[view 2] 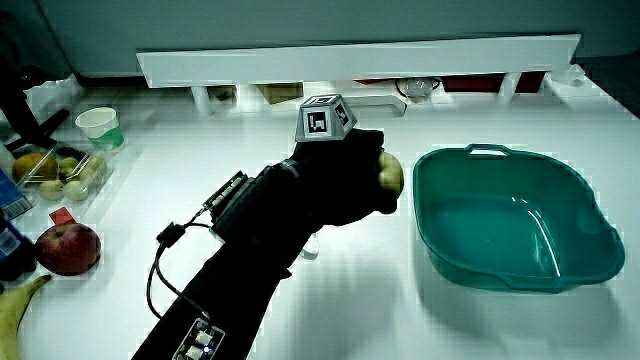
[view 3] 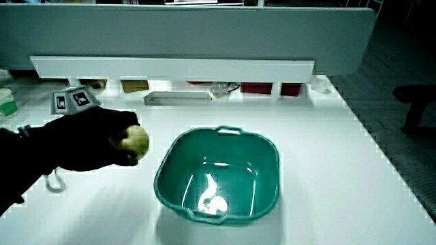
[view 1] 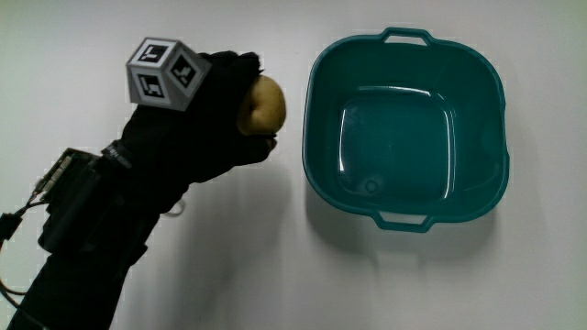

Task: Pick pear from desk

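Note:
A yellow-green pear [view 1: 263, 105] sits in the fingers of the hand [view 1: 234, 115], beside the teal basin [view 1: 321, 82]. The black glove wraps most of the fruit, so only its rounded end shows. In both side views the pear [view 2: 390, 175] [view 3: 134, 141] is in the hand [view 2: 345, 185] [view 3: 102, 139], and whether it rests on the white table or is held above it I cannot tell. The patterned cube [view 1: 165, 73] rides on the back of the glove. The basin holds nothing.
In a side view a red apple [view 2: 68, 247], a banana tip [view 2: 20, 300], a clear tray of small fruit [view 2: 60, 172] and a paper cup [view 2: 98, 126] lie by the table's edge. A low white partition [view 2: 360, 60] runs along the table.

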A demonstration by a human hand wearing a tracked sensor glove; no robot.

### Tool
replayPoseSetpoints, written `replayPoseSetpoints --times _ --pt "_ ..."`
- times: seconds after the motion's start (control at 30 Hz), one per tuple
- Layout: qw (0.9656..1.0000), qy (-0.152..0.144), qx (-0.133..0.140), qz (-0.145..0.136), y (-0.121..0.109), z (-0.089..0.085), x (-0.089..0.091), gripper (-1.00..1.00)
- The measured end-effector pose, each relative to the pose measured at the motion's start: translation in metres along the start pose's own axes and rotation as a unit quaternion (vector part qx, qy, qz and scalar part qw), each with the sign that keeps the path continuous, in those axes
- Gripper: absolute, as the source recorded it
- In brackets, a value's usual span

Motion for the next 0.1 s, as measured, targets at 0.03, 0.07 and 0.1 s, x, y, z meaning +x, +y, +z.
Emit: replayPoseSetpoints --times 0.03,0.07,0.1 --pt "0.9998 -0.019 0.007 -0.008 0.003 -0.001 0.002 1.00" --pt "0.9995 -0.029 0.004 -0.008 0.003 0.000 0.007 1.00" --pt "0.9992 -0.038 0.001 -0.008 0.004 0.001 0.012 1.00"
